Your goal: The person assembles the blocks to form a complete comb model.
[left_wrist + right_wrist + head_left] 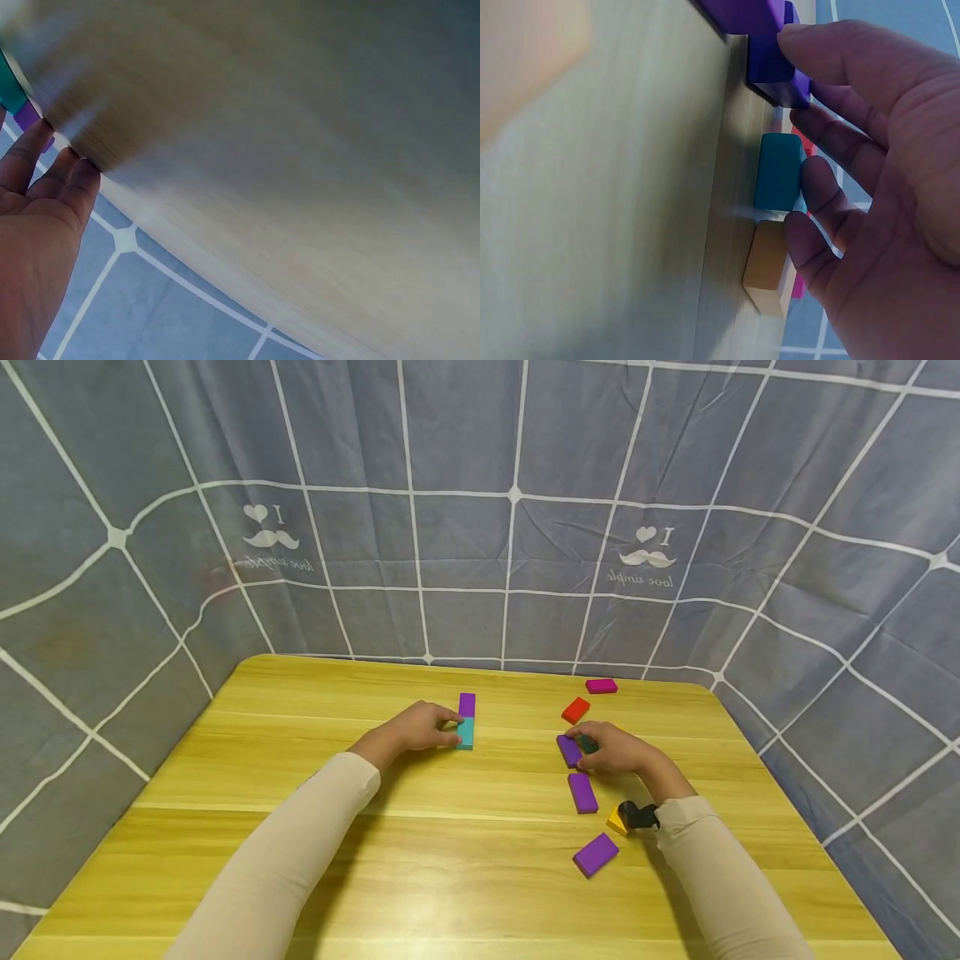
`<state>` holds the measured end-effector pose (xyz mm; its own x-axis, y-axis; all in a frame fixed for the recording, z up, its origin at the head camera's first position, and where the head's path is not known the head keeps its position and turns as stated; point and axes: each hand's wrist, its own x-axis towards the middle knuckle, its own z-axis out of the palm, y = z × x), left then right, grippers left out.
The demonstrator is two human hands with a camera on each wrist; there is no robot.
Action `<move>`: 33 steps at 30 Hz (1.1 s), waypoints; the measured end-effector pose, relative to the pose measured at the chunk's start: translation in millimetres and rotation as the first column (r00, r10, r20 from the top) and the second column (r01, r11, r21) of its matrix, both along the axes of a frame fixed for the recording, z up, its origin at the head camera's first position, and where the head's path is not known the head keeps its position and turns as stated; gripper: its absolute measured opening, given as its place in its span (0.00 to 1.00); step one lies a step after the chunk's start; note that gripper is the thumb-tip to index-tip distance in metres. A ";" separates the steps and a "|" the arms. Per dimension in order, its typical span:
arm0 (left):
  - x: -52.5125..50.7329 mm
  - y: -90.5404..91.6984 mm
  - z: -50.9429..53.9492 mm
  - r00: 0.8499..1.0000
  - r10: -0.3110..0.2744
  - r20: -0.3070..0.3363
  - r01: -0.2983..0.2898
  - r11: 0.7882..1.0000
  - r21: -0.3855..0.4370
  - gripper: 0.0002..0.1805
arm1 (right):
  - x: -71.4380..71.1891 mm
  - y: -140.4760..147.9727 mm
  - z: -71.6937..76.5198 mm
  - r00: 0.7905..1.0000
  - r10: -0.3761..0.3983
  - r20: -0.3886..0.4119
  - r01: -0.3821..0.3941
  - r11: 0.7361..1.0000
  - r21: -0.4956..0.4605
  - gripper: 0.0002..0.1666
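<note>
Purple block (567, 752), right of centre, lay left of right hand (618, 750), pinched; long axis ran near-vertical. Left hand (420, 727), farther, touched teal block (467, 736); grip unclear.

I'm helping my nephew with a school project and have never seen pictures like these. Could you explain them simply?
There is no machine here, only a person working barehanded. The large picture comes from a camera on the head, looking forward and down; the other two come from cameras on the left and right wrists.

On the table, the left hand touches a teal block, which lies end to end with a purple block. Whether it grips the teal one is hard to tell. The right hand pinches another purple block. Nearby lie a red block, a pink block, a darker teal block, a yellow block and two more purple blocks.
</note>
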<state>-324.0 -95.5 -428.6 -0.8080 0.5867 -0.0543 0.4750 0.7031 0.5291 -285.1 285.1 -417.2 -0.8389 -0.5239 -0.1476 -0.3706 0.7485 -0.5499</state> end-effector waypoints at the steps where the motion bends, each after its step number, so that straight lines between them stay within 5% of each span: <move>1: 0.1 0.1 0.4 1.000 0.002 0.003 -0.002 1.000 0.001 0.25 | 0.1 -0.2 0.1 1.000 -0.004 0.003 0.004 1.000 0.002 0.30; 21: -0.1 -0.3 -0.9 1.000 -0.006 0.003 0.006 1.000 -0.004 0.25 | 2.6 -0.7 0.4 0.994 -0.105 0.006 0.105 0.991 -0.085 0.30; 33: -0.2 -0.6 0.5 1.000 0.002 0.004 -0.002 1.000 -0.012 0.26 | 11.8 -23.1 12.0 0.988 -0.136 -0.075 0.116 0.969 -0.219 0.29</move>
